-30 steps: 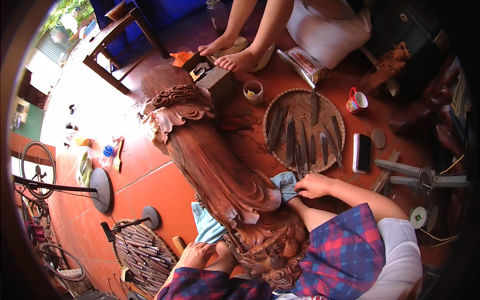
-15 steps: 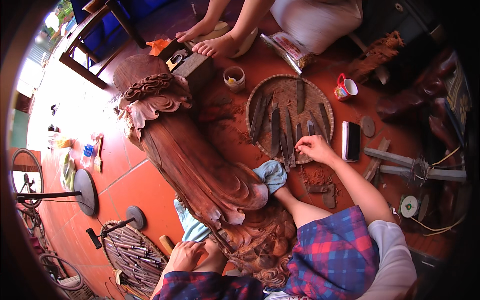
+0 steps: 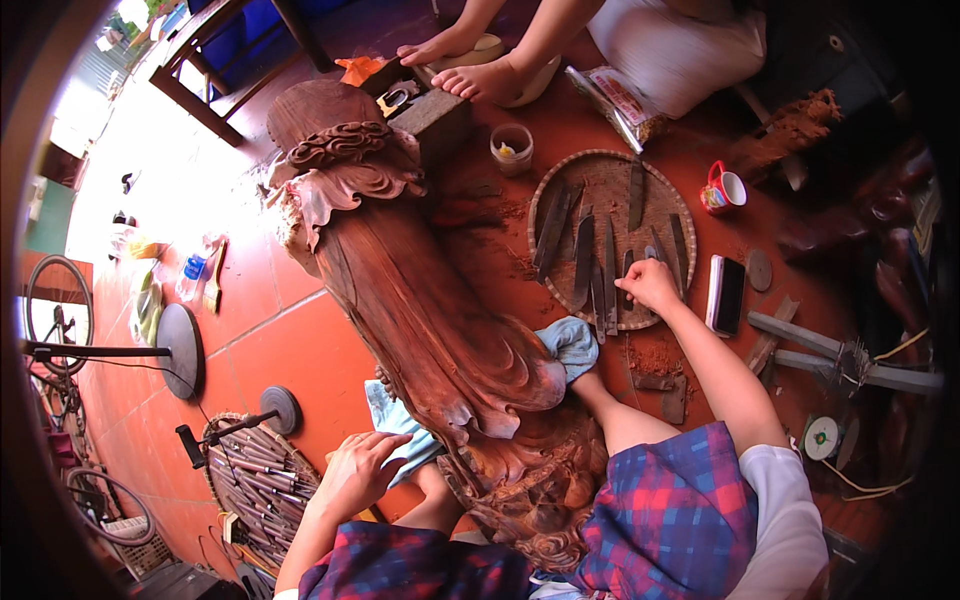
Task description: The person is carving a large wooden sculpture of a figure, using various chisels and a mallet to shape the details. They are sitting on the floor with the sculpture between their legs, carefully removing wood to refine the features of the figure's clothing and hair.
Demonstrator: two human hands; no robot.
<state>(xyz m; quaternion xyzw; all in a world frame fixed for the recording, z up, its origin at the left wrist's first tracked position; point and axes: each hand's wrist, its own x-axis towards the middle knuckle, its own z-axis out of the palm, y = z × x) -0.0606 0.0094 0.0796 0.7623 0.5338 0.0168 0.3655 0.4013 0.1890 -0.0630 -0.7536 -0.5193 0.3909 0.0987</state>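
A carved reddish-brown wooden figure lies slantwise between my legs, its ornate base close to me. Light blue cloths are tucked at its sides. My left hand hangs left of the base above my knee, fingers loosely bent and apart, holding nothing. On the right, my right hand reaches over a round woven tray. Its thumb and fingertips pinch at the lower end of a flat dark blade. Several similar flat blades lie around it in the tray.
A red mug, a phone and a plastic cup stand around the tray. Wood dust lies below it. At left is a basket of handled tools. Another person's bare feet rest beyond the figure.
My left hand has lifted off my leg and its fingers have loosened. My right hand stays at the tray, its fingertips at the same blade. The whole view has shifted slightly.
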